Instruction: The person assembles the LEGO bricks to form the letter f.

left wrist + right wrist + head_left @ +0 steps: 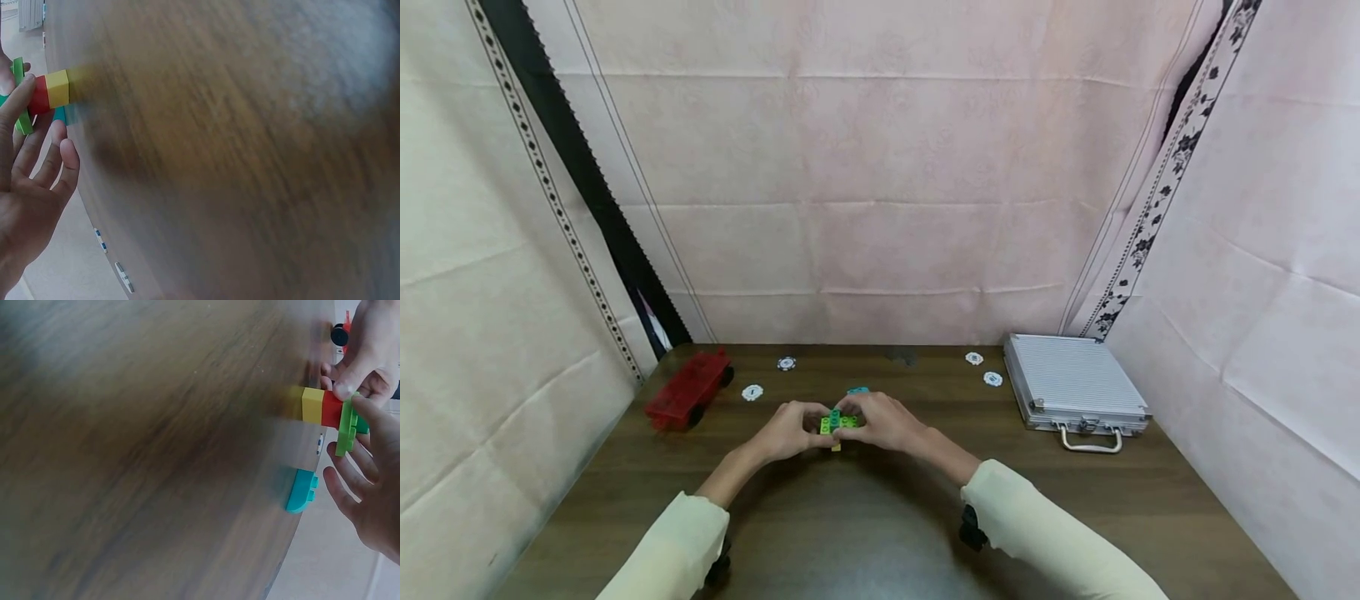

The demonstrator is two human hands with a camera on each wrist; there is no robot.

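Both hands hold a small stack of toy building bricks upright at the middle of the table. A yellow brick (312, 405) forms the bottom, touching the table. Above it come a red brick (39, 95), a wide lime-green brick (825, 426) and a darker green brick (835, 419) on top. My left hand (790, 430) grips the stack from the left, its thumb by the red and lime bricks. From the right, my right hand (886, 422) pinches it with thumb and fingers. A teal curved brick (301, 490) sits on the table just behind the right fingers.
A red toy vehicle (691, 389) with black wheels stands at the left edge. A silver case (1075, 383) lies closed at the right, handle toward me. Several poker chips (752, 392) lie on the wooden table (850, 525). Pale cloth (880, 167) hangs around it.
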